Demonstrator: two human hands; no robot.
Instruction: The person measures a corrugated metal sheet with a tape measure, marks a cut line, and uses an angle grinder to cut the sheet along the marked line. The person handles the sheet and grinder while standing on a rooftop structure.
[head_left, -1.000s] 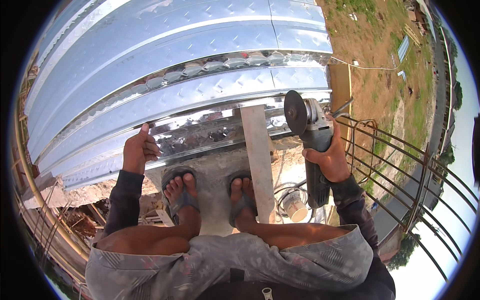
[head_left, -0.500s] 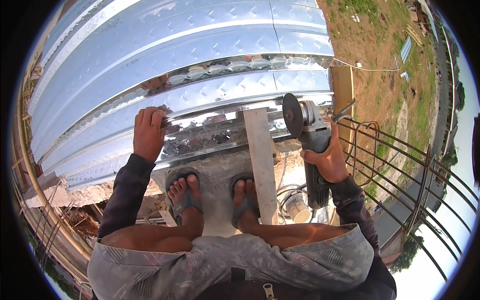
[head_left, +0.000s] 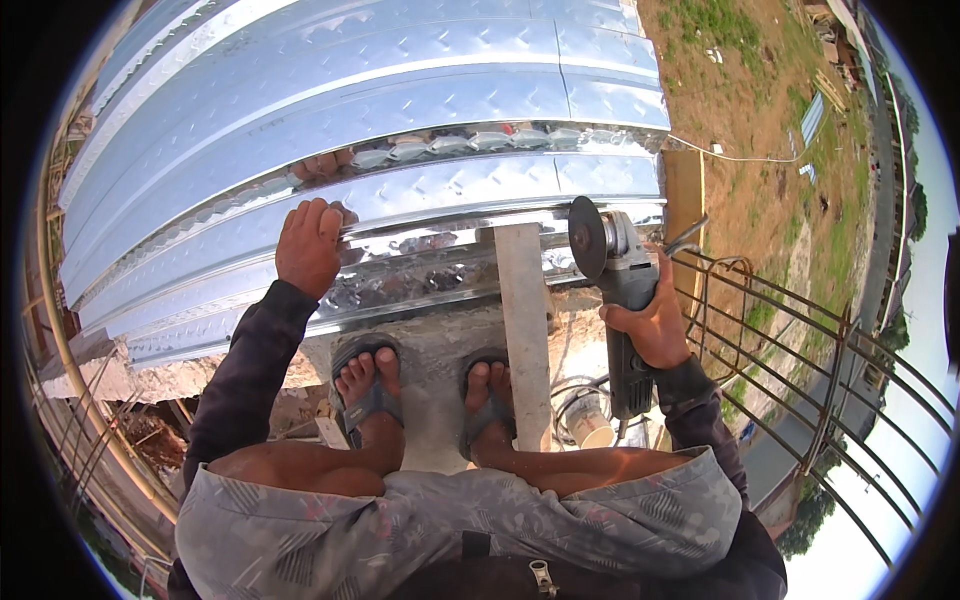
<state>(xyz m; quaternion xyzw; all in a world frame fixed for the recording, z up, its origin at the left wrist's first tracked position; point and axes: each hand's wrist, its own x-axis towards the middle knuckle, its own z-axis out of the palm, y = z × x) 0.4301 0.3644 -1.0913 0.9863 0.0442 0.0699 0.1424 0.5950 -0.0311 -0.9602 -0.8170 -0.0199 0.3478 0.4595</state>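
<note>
My left hand [head_left: 311, 246] is closed over the raised near rib of a shiny corrugated metal sheet [head_left: 450, 95]. Its fingers curl over the edge, with the fingertips partly hidden. In my right hand [head_left: 655, 322] is an angle grinder [head_left: 628, 370], gripped round its dark body. The grinder's thin dark disc [head_left: 588, 238] stands upright near the sheet's right end, over the near edge. Whether the disc touches the metal I cannot tell. A dark line [head_left: 562, 75] crosses the sheet's ribs above the disc.
A pale board [head_left: 522, 340] runs from the sheet toward me, beside my sandalled right foot [head_left: 488, 400]. Both feet rest on a rough concrete ledge [head_left: 435, 350]. Steel bars [head_left: 790, 345] jut out at right. A bucket [head_left: 590, 428] and cable lie below.
My left hand has shifted slightly forward and right along the sheet's rib. The sheet and board sit a little further right in view. The grinder stays almost in place, slightly lower.
</note>
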